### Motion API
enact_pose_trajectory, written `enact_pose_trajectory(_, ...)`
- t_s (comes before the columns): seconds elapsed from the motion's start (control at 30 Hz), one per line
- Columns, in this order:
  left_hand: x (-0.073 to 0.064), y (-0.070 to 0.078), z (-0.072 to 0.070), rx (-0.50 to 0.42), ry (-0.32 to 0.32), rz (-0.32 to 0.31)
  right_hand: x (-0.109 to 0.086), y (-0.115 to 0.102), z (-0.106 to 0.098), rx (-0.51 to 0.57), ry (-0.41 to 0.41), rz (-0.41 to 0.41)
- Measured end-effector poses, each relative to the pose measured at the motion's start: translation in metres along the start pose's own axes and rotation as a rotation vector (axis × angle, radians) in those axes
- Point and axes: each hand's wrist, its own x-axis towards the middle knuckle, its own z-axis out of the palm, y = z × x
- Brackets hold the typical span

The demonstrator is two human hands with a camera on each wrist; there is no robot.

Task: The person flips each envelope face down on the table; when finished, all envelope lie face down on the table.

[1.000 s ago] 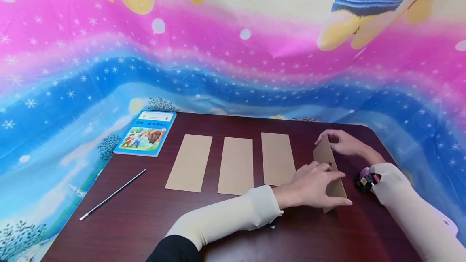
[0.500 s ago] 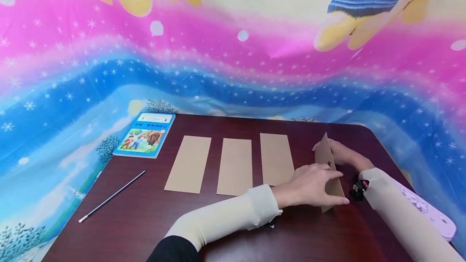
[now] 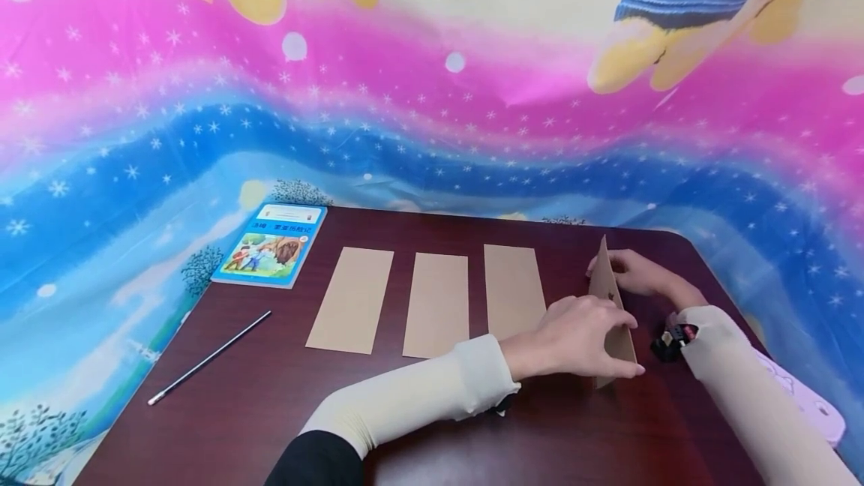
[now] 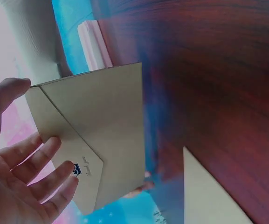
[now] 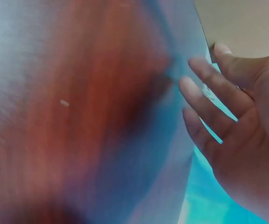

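A brown kraft-paper envelope [image 3: 601, 287] is held on edge at the right of the table. Its pointed flap and small dark print show in the left wrist view, where the envelope [image 4: 111, 112] leans. My left hand [image 3: 570, 332] holds its near end, thumb at one edge and fingertips [image 4: 67, 168] against the flap. At the far end my right hand [image 3: 641, 274] pinches the envelope, with fingertips showing past its left side. In the right wrist view the right hand [image 5: 246, 116] has its thumb by the paper edge; the exact contact is hard to see.
Three flat kraft-paper rectangles, left [image 3: 349, 301], middle [image 3: 436, 302] and right [image 3: 514, 283], lie in a row. A blue picture book [image 3: 270, 246] and a pencil [image 3: 209, 358] are at the left. A lilac object [image 3: 806, 400] lies beyond the right sleeve.
My right hand has shifted down along the envelope's far end, and the far top corner now stands above it. The envelope is turned slightly; my left hand keeps nearly the same place.
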Motion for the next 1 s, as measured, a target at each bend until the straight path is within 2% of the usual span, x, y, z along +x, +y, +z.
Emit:
enact_pose_trajectory(0.13,-0.002,-0.002,-0.007,-0.021,0.031,-0.016,-0.004,0.002,-0.014,0.138,-0.001,0.103)
enact_pose_trajectory(0.27,-0.005,-0.005,-0.007,-0.032,0.041,-0.049,-0.011,0.006,-0.024,0.181,0.042,0.19)
enact_pose_trajectory(0.43,-0.008,-0.006,0.0,0.013,0.043,-0.058,-0.016,0.005,-0.037,0.144,0.09,0.25)
enact_pose_trajectory(0.6,-0.01,-0.006,0.009,0.028,0.033,-0.059,-0.018,0.002,-0.045,0.11,0.083,0.264)
enact_pose_trajectory(0.83,-0.011,-0.008,0.017,0.033,0.011,-0.067,-0.021,-0.001,-0.046,0.094,0.084,0.284)
enact_pose_trajectory(1.0,-0.011,-0.01,0.023,0.05,-0.032,-0.091,-0.019,-0.003,-0.042,0.049,0.086,0.289)
